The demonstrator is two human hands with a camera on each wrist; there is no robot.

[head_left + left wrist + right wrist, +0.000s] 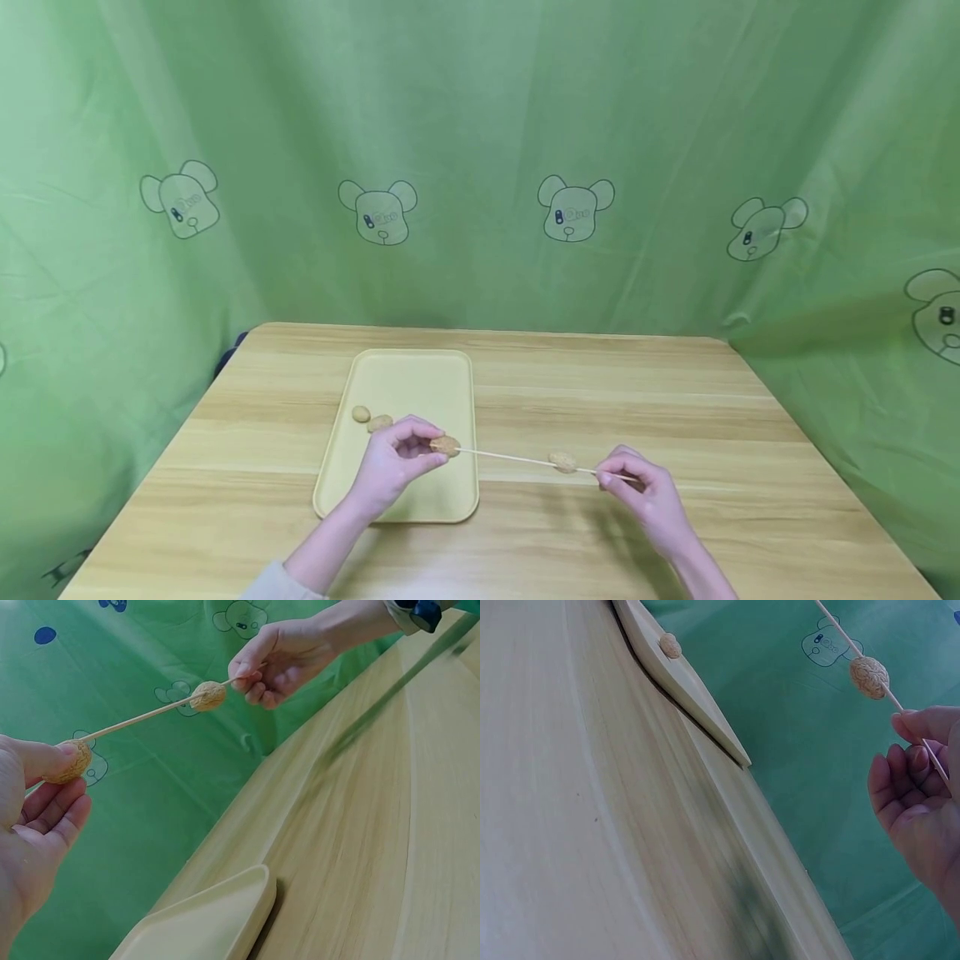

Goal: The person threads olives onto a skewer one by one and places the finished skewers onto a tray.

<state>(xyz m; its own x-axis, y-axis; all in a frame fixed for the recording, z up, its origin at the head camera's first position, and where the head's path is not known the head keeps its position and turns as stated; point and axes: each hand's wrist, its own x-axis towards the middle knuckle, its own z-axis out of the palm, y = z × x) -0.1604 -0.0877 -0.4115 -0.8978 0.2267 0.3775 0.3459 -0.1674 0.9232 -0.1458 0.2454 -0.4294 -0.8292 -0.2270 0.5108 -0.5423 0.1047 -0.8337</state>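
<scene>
While the right hand (647,497) pinches the stick (142,717), a pierced ball (562,462) sits nearby.

We see soft, even light in the head view, paler on the curtain (480,108) towards ten o'clock, with a blurry shadow (626,533) on the desk (600,383) near five. Both wrist views look dimmer to us; the right one has pale glare around eight.
</scene>
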